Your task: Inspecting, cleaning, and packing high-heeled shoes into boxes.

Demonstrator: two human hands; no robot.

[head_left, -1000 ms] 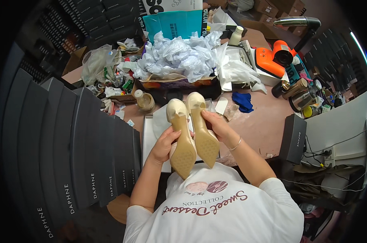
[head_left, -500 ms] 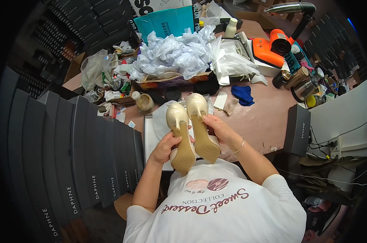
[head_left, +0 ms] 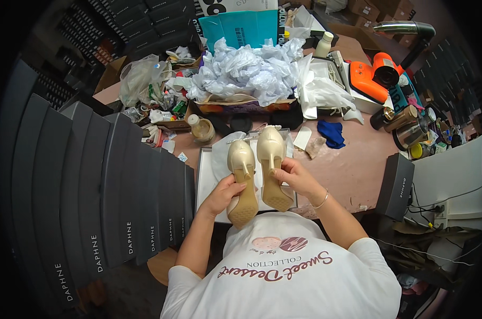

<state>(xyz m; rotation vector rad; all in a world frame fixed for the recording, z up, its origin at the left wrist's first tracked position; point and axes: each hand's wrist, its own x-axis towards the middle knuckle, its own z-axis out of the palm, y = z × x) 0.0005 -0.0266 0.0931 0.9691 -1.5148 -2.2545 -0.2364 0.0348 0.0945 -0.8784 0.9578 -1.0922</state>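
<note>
Two cream high-heeled shoes are held side by side, soles toward me and heels pointing away. My left hand is closed round the left shoe, its thumb lying by the heel. Round the right shoe my right hand is closed, with the thumb against the slim heel. Beneath the shoes lies an open white shoebox with pale wrapping paper in it. The shoes hide part of the box, and the fingers behind them are mostly out of sight.
Tall stacks of dark shoeboxes rise close on my left. A carton holds crumpled white paper beyond the shoes. A glue jar, a blue cloth and an orange tool are on the table. One dark box stands at the right edge.
The shoes have drawn slightly apart, the right one turning more upright. Both hands still hold them. The whole view has shifted a little, with the surroundings now farther right.
</note>
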